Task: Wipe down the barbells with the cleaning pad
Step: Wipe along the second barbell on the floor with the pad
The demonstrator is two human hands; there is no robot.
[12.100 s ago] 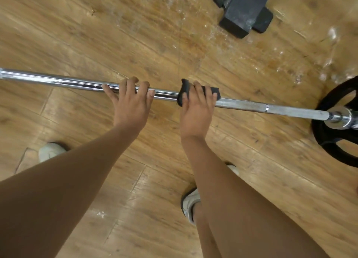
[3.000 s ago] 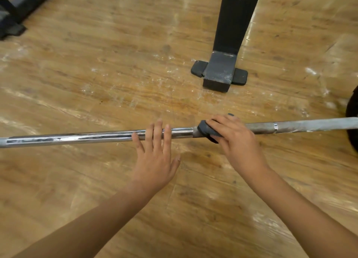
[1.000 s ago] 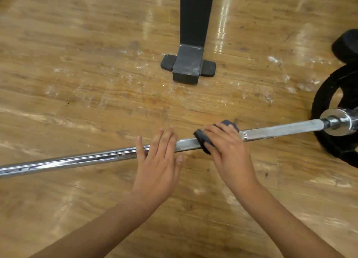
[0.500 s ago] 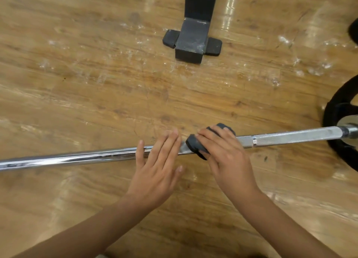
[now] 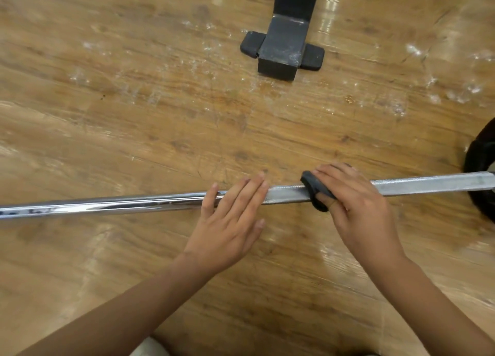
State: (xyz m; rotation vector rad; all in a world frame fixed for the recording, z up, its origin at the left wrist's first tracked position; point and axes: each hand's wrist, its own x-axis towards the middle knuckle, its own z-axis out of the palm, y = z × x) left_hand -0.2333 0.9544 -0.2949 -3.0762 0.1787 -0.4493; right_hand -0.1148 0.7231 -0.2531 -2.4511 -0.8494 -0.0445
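A chrome barbell point(image 5: 112, 205) lies across the wooden floor from the left edge to the right edge. My right hand point(image 5: 359, 208) grips a dark cleaning pad point(image 5: 312, 188) wrapped around the knurled part of the bar, thumb under the bar. My left hand point(image 5: 230, 216) rests flat on the bar with straight fingers, a hand's width to the left of the pad. A black weight plate point(image 5: 480, 168) sits on the bar's right end, cut off by the frame edge.
A black metal rack post with a flat rubber-footed base point(image 5: 282, 49) stands on the floor beyond the bar. The wooden floor point(image 5: 134, 101) shows white scuffs. A pale shoe tip point(image 5: 150, 347) shows at the bottom edge.
My right hand has slid the pad to the right along the bar, away from my left hand. The left hand stays flat on the bar.
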